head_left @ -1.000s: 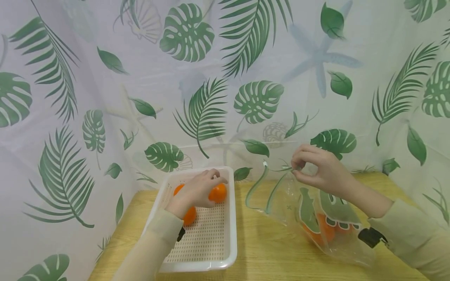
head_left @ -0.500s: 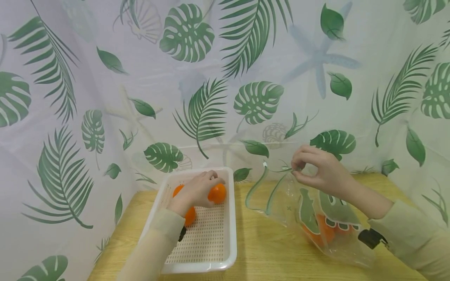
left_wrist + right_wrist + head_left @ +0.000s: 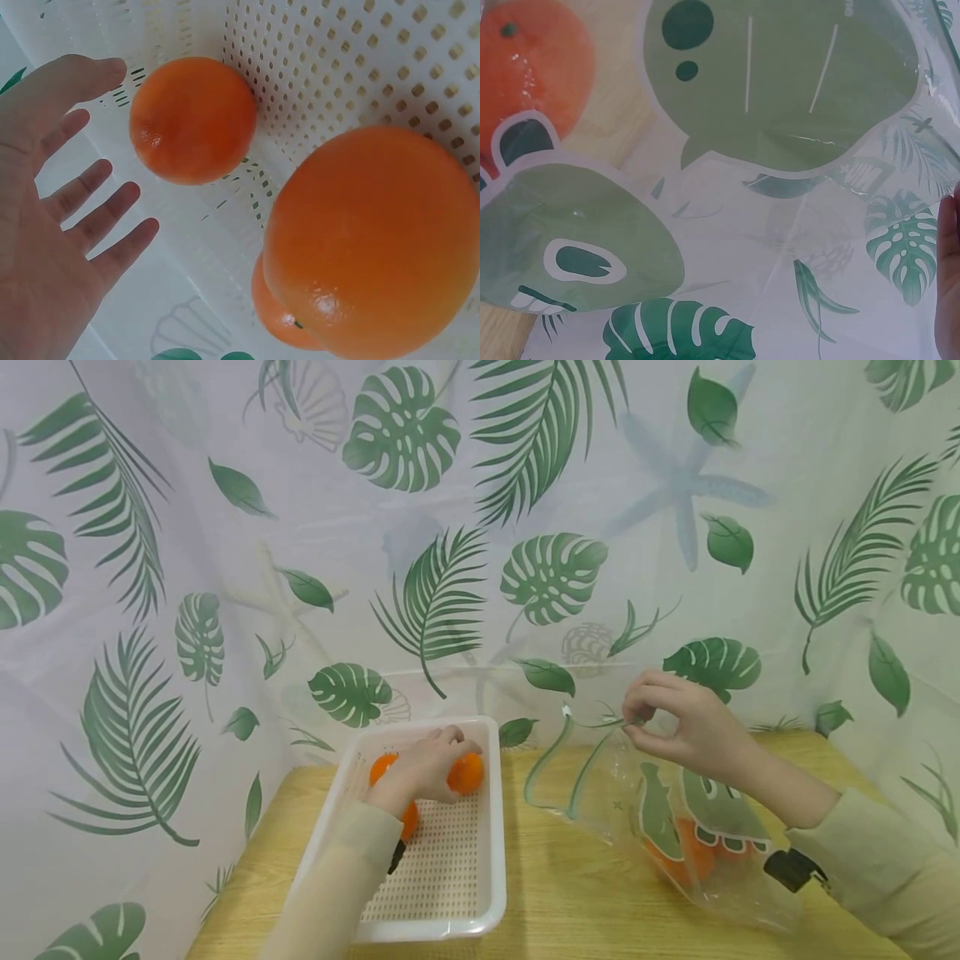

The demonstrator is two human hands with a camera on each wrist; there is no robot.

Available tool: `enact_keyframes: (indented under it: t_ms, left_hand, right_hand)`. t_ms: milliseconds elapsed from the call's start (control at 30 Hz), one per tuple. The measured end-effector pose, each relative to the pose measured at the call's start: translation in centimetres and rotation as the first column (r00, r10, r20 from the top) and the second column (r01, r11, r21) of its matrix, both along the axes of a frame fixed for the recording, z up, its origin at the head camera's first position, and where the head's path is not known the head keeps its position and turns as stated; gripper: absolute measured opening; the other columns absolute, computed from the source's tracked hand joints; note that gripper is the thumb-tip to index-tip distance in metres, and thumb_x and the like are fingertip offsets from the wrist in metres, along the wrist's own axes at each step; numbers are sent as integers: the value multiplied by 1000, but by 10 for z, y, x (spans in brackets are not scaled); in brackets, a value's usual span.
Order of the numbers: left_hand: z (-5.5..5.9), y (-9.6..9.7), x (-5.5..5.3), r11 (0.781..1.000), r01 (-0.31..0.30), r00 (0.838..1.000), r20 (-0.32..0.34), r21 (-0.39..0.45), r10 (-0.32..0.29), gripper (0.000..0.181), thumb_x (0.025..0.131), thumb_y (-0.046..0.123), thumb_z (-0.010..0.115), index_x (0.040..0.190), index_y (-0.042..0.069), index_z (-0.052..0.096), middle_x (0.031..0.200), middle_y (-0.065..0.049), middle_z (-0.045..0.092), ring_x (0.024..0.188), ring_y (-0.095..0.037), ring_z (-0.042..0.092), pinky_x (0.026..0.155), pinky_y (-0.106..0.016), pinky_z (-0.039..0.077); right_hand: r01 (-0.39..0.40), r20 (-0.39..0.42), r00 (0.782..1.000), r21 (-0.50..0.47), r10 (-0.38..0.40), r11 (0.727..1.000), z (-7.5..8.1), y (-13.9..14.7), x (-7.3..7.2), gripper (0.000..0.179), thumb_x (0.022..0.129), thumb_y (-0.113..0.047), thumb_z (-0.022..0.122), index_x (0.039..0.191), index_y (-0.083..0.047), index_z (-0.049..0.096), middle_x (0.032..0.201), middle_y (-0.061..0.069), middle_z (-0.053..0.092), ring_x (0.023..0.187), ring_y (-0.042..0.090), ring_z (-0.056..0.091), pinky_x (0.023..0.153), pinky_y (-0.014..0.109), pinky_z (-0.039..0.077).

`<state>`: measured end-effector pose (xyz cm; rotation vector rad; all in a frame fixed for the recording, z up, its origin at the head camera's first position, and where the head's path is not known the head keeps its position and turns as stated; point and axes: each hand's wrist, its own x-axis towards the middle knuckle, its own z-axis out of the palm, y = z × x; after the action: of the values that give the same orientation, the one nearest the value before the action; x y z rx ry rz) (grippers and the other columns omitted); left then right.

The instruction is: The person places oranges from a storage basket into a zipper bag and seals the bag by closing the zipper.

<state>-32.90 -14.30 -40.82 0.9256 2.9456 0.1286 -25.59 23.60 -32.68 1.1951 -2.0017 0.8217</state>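
Over the white plastic basket (image 3: 431, 930) my left hand (image 3: 429, 767) reaches with parted, slightly bent fingers, close to an orange (image 3: 467, 775) at the basket's right side. In the left wrist view a gap shows between the fingers and that orange (image 3: 193, 120). Two more oranges lie nearer the camera there: a large one (image 3: 371, 240), and another (image 3: 281, 311) partly hidden behind it. My right hand (image 3: 686, 722) pinches the top edge of a clear plastic bag (image 3: 611, 827) with green cartoon prints. Oranges (image 3: 697, 852) show through the bag's lower part.
Basket and bag stand side by side on a wooden table (image 3: 558, 893). A white leaf-patterned curtain (image 3: 450, 602) closes in the back and both sides. The bag's green-edged mouth gapes toward the basket.
My left forearm has shifted slightly to the right, while the hand stays almost in place beside the orange. The right hand and the bag look unmoved.
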Motion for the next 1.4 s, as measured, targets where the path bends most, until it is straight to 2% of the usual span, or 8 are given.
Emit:
enact_keyframes:
  t_ms: [167,367,533,733,933,1233,1400]
  left_hand:
    - [-5,2,-3,1000,-22,1000,17,-9,22,74,79,11,91,145,25,61,138,-7,54,113,-24,53,94,-37,56]
    - [-11,2,-5,999,-48,998,32,-17,49,77,77,13,93,146,28,60,139,-5,53,117,-23,53,101,-40,55]
    - [-16,2,-8,998,-65,997,31,-16,66,79,77,13,93,146,28,60,138,-5,53,118,-24,52,103,-41,54]
    - [-20,3,-11,997,-75,997,20,-32,75,79,77,14,93,147,28,59,138,-7,53,119,-25,50,103,-41,54]
    - [-23,4,-14,995,-79,997,18,-55,80,76,77,17,93,145,28,60,138,-8,52,120,-26,50,101,-42,55]
    - [-26,7,-14,989,-135,984,111,-55,140,77,79,11,92,145,32,59,154,-8,44,127,-31,51,100,-48,58]
    - [-26,8,-12,987,-143,982,117,-68,150,76,80,8,91,146,32,60,158,-8,43,132,-32,50,104,-49,57]
  right_hand:
    - [4,4,1000,7,-4,1000,0,0,1,34,71,13,76,89,-14,67,89,-3,63,82,5,56,79,8,47]
    - [19,7,1000,16,-19,1000,0,0,1,38,68,15,78,88,-15,67,89,-5,63,82,4,56,78,8,47]
    - [9,9,1000,9,-9,1000,-2,1,1,36,69,14,77,89,-15,67,89,-3,63,82,5,57,79,8,48]
    - [-9,12,1000,0,9,1000,-3,2,0,28,77,8,76,90,-14,67,90,0,64,82,5,57,79,8,48]
    - [-11,3,1000,-9,11,1000,-3,1,1,36,69,15,77,89,-14,67,90,-2,64,82,5,57,79,8,48]
    - [-18,-4,1000,-14,18,1000,-4,0,0,38,67,16,77,89,-14,67,90,-2,63,81,6,57,78,9,48]
    - [-16,-6,1000,-16,16,1000,-4,0,-1,37,68,16,77,89,-14,68,90,-2,63,81,6,57,78,9,48]
